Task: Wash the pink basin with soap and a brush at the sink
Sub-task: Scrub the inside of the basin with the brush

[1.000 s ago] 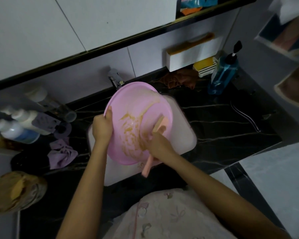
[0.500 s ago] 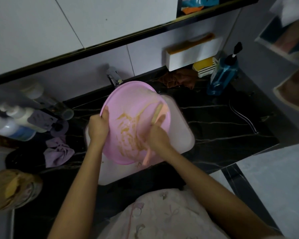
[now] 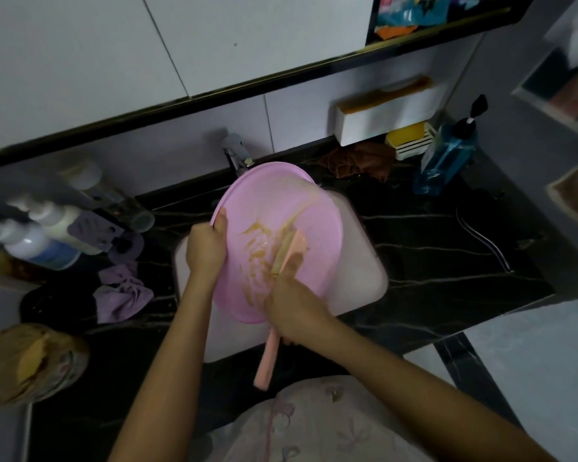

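Note:
A round pink basin is tilted up over the white sink, its inside smeared with yellowish streaks. My left hand grips its left rim, thumb over the edge. My right hand holds a pink brush by the handle. The brush head presses against the basin's inside near its middle. The handle's end sticks out below my hand, past the basin's lower rim.
A faucet stands behind the basin. On the black marble counter sit a blue pump bottle, a yellow soap in a white holder, a brown cloth, a purple cloth and bottles at left.
The brush has slid across the basin's inside, its head now nearer the middle and the handle sticking out further below my right hand. My left hand keeps its grip on the rim.

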`<state>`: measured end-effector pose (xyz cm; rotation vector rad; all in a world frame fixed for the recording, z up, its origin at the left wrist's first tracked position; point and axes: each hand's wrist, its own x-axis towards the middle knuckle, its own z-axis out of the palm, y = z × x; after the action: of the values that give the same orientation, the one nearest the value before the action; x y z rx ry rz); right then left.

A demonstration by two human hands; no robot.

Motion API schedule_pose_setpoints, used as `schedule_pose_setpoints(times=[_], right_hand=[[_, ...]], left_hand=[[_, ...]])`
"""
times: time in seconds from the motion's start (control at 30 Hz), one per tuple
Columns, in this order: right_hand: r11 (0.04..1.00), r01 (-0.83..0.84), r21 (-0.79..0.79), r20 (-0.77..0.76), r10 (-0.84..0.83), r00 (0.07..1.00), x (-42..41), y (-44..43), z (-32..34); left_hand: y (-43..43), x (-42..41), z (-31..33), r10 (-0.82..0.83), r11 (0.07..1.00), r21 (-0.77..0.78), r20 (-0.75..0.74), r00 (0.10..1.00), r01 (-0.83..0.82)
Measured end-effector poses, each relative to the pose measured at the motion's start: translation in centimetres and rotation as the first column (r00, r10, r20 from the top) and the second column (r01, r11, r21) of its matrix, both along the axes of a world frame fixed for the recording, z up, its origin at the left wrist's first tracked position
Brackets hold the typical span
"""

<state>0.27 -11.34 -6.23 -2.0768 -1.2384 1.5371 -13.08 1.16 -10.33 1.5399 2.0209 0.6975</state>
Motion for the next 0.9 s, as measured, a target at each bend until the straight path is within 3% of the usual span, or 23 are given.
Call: schedule_pose_setpoints(times=[0.17,0.3,0.37,0.43,0.53,0.63,0.7,0.8,0.9], right_hand=[[0.984,0.175,-0.013,0.135,-0.172,0.976,2.8,4.9,-1.7],[0.999,-0.032,0.043,0.068,0.03,0.997,-0.3,1.4,-1.0],[0.996,-0.024,0.088,0.084,0.016,0.996,-0.5,1.9,-1.9],[0.995,0.087,0.042,0.113,-0.092,0.989,1.5,4.9,-2.9],[0.997,0.074,-0.033,0.154,-0.068,0.986,3.0,5.6,-2.0],[0.996,0.026,0.083,0.069,-0.032,0.997,-0.3,2.6,-2.1],[0.993,-0.003,0.119,0.109,-0.01,0.994,-0.6,2.5,-3.4],[0.982,0.187,-0.032,0.138,-0.181,0.974,2.2,4.6,-4.6],[0.999,0.042,0.001,0.102,-0.042,0.994,0.9,3.1,-3.1]], left_hand=[[-0.3,-0.7,0.0,-0.001,1.0,0.01,0.017,1.0,0.0],[0.1,-0.8,-0.2,0.001,1.0,0.004,0.0,1.0,-0.001],[0.5,-1.4,-0.3,0.0,1.0,-0.018,-0.001,1.0,0.0],[0.8,-1.8,-0.4,-0.004,0.999,-0.032,0.001,1.0,0.004],[0.6,-1.0,-0.2,-0.021,0.999,-0.03,0.003,1.0,0.021],[0.5,-0.6,-0.3,-0.028,0.999,-0.017,-0.016,0.999,0.028],[0.8,-1.3,-0.6,-0.031,0.999,-0.014,-0.012,0.999,0.031],[0.9,-1.9,-0.6,-0.032,0.999,-0.013,0.003,0.999,0.032],[0.9,-1.1,-0.4,-0.045,0.999,0.006,0.007,0.999,0.045]])
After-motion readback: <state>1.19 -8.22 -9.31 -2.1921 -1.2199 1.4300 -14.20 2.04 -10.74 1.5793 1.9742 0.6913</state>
